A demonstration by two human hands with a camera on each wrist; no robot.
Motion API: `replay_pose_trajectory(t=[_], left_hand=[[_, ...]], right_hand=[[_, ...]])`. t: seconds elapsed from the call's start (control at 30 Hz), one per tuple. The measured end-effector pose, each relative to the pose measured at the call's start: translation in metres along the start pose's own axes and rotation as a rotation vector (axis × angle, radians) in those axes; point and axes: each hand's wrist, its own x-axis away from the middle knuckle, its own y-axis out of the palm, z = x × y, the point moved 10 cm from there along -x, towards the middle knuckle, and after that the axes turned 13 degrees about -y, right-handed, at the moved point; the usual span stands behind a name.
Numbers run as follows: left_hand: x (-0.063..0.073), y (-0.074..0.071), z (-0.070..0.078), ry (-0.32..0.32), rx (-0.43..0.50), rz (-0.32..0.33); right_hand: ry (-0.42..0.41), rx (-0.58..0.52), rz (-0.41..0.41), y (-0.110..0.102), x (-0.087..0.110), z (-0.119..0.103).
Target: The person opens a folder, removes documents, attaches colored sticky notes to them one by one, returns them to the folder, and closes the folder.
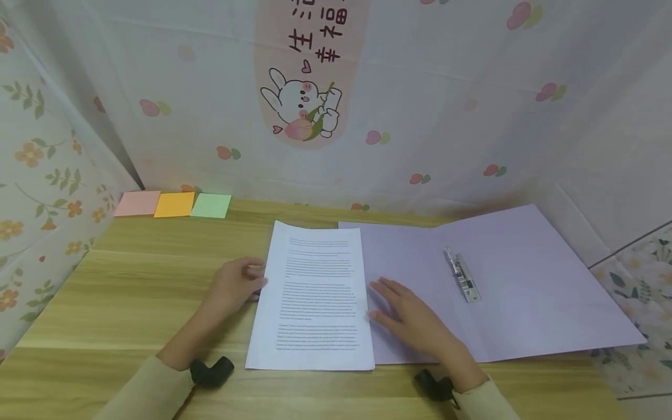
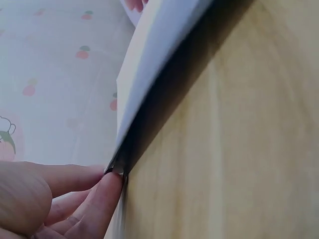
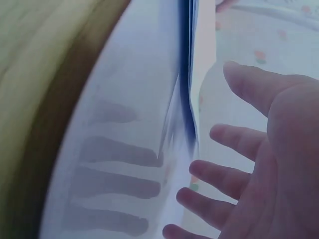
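Observation:
A stack of printed paper sheets (image 1: 321, 291) lies partly over the left side of an open lilac folder (image 1: 546, 291). My left hand (image 1: 234, 282) pinches the stack's left edge between thumb and fingers. In the left wrist view, the paper (image 2: 149, 74) slants up from the pinch, raised off the table along that side. At the stack's right edge, my right hand (image 1: 412, 318) hovers over the folder with its fingers spread. The right wrist view has its fingertips apart from the paper edges (image 3: 187, 59), casting finger shadows on the folder. A metal clip (image 1: 462, 274) sits near the folder's fold.
Pink (image 1: 137, 203), orange (image 1: 175, 205) and green sticky notes (image 1: 212, 206) lie in a row at the table's back left. A patterned curtain (image 1: 420, 105) hangs behind the wooden table (image 1: 131, 303). The folder's right cover reaches the side wall covering.

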Motion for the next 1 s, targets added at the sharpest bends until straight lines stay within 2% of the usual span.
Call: replay_pose_trajectory(t=[0.3,0.5,0.77,1.0], left_hand=[[0.001,-0.003,0.003,0.014,-0.079,0.017],[-0.001,-0.004,0.006,0.04,-0.139,0.024],[-0.001,-0.003,0.012,0.107,-0.158,-0.027],[-0.001,-0.019,0.012,0.131,-0.2,0.02]], right_hand=[[0.012,-0.083,-0.02,0.009,-0.018,0.001],[0.044,-0.111,0.0,0.004,-0.027,0.003],[0.079,-0.146,0.05,-0.003,-0.028,0.007],[0.061,-0.173,0.073,-0.001,-0.036,0.007]])
